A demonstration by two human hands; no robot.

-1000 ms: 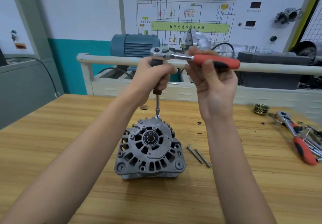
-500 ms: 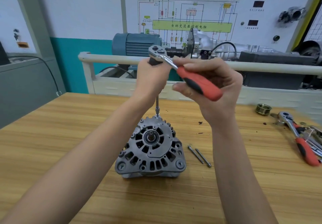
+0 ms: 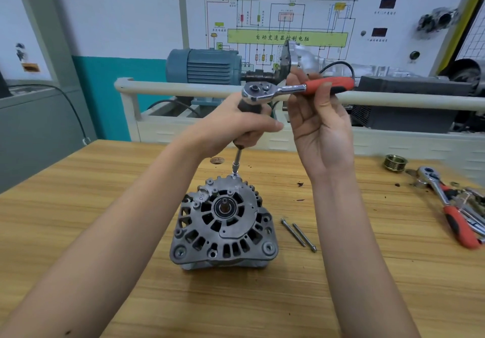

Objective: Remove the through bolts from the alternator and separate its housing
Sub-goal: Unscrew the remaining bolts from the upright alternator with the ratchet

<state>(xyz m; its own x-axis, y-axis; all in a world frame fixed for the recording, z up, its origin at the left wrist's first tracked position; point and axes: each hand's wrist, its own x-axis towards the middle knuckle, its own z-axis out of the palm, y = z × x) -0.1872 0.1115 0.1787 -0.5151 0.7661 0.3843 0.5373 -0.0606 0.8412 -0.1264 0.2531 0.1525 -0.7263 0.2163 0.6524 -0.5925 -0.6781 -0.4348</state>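
A grey alternator (image 3: 224, 226) lies flat on the wooden table (image 3: 78, 219), shaft end up. A ratchet (image 3: 299, 89) with a red handle sits on a long extension bar (image 3: 237, 163) whose socket meets a bolt at the housing's far rim. My left hand (image 3: 236, 125) grips the bar's dark upper part just under the ratchet head. My right hand (image 3: 320, 125) holds the red handle between thumb and fingertips, palm facing me. Two removed through bolts (image 3: 298, 234) lie on the table right of the alternator.
A brass pulley (image 3: 395, 163) and a second red-handled ratchet (image 3: 446, 203) with other tools lie at the table's right edge. Behind the table runs a cream rail (image 3: 183, 89), with a blue motor (image 3: 204, 65) and a wiring board beyond.
The ratchet handle swung from pointing toward me back out to the right. My right hand's grip loosened to fingertips. My left hand stayed on the extension bar.
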